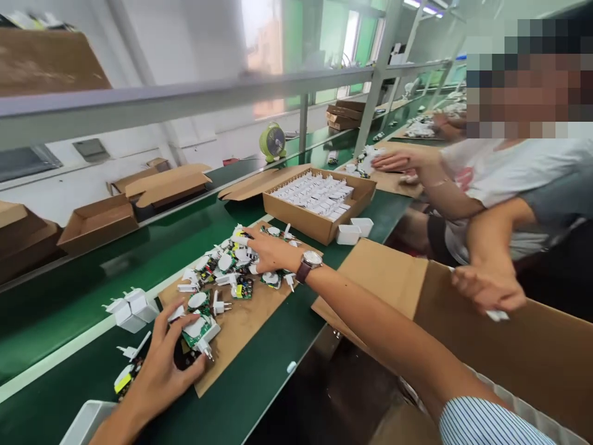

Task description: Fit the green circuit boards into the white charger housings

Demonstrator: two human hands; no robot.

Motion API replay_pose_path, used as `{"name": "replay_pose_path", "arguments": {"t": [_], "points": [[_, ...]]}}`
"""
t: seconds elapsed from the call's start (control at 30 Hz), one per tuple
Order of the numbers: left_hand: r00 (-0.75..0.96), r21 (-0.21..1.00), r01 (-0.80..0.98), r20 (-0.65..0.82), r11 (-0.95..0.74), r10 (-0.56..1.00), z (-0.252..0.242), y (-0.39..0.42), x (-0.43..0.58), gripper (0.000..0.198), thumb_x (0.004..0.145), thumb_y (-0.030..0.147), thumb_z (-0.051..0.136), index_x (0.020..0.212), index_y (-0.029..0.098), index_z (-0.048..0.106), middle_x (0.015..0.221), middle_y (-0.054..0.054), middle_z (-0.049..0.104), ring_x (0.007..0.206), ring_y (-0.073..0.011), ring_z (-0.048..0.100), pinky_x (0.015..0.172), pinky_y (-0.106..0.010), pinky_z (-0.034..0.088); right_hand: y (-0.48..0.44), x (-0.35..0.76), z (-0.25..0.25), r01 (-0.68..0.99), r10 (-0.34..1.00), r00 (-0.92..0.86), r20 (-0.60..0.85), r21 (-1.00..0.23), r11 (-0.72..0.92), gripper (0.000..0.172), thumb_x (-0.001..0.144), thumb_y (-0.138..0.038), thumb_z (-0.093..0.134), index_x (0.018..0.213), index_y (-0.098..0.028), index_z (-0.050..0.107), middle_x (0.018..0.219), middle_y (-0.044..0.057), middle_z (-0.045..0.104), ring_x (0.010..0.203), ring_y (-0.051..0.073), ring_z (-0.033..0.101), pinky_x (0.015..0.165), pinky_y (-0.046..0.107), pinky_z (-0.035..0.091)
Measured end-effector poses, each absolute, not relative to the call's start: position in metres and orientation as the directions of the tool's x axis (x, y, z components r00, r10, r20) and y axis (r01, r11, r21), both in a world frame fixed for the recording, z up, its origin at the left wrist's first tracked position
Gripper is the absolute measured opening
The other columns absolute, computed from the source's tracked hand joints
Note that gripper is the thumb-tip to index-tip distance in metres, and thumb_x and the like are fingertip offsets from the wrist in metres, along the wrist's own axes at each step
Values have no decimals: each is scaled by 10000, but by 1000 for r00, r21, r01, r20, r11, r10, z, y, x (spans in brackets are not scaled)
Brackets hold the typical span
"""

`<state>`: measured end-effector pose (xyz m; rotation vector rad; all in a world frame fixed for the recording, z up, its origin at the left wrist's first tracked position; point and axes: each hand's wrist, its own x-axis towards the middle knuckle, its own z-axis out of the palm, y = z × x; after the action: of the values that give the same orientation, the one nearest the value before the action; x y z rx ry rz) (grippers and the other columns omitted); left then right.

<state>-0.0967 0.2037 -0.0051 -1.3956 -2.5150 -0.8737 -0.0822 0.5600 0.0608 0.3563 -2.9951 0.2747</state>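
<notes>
On cardboard [241, 316], green circuit boards [200, 329] with white discs [227, 262]; left fingers [163, 320] and right fingers [256, 238] bent, grip unclear.

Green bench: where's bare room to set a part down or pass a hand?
Bare: cardboard sheet between the circuit boards and the middle of its near edge; green bench between that edge and the small white piece. Crowded: around the right hand and left hand.

1. The worktop [259, 358] is dark green.
2. Green circuit boards [243, 288] carry white discs [199, 301].
3. At eight o'clock, the plug cases [132, 311] are white.
4. At eleven, the fan [272, 141] is lime green.
5. Past four o'clock, the sleeve [477, 421] is striped blue-and-white.
</notes>
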Motion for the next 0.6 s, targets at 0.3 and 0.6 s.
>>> {"name": "replay_pose_path", "arguments": {"t": [0.3,0.6], "points": [[-557,386,829,499,405,664,-8,224,-92,305,891,358,706,1177,270,648,1564,-107,395,1492,-403,433,1230,-635,405,554,-81,59,-241,-222,-968,118,-196,951,624,757,-56,698,1366,-93,567,1729,261,195,1421,489,488,985,557,575],[-565,352,825,462,443,684,-13,263,-96,377,911,303,680,1277,245,609,1593,-143,343,1511,-419,387,1169,-630,464,575,-90,65,-311,-276,-946,170,-238,920,795,727,-78,745,1491,-127,533,1675,259,360,1391,451,554,992,505,587]]}}
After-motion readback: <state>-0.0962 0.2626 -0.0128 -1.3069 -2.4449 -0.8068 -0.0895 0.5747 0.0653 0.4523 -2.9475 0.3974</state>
